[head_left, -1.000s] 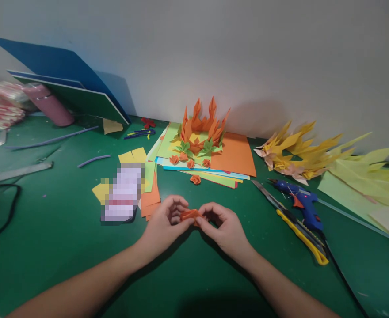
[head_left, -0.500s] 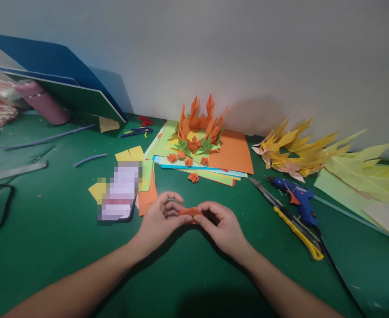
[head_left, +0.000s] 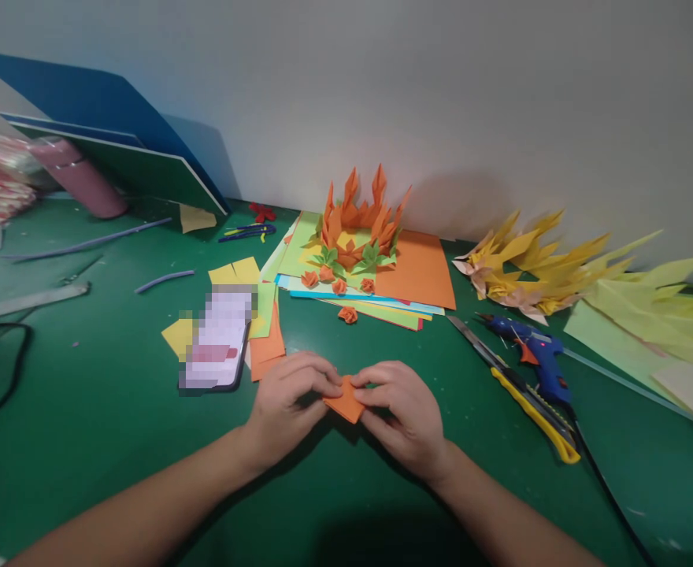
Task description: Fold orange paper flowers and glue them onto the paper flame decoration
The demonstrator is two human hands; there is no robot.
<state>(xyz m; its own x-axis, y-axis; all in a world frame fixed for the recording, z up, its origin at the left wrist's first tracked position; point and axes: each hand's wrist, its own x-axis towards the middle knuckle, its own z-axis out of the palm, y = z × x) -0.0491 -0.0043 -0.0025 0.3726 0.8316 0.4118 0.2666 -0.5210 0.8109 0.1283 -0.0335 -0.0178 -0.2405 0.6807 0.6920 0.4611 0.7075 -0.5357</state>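
Both hands pinch a small folded piece of orange paper [head_left: 346, 402] at the front middle of the green table. My left hand [head_left: 293, 402] grips its left edge between thumb and fingers. On the other edge, my right hand [head_left: 405, 413] holds it the same way. The paper's flat face shows, with a corner toward me. Just beyond lies a small orange paper rose [head_left: 347, 315]. Farther back, an orange paper crown [head_left: 358, 228] with green leaves stands on stacked coloured sheets [head_left: 423, 268], and several more orange roses sit at its front.
Left of my hands lie a phone [head_left: 216, 342] and orange paper pieces [head_left: 264, 346]. To the right are a yellow utility knife [head_left: 535, 417], a blue glue gun [head_left: 529, 350] with its cord, and a yellow paper crown [head_left: 517, 268]. A pink bottle [head_left: 80, 177] leans at back left.
The orange paper has turned from nearly edge-on to showing its flat face. Fingers of both hands have curled over its top edge. My view has shifted slightly.
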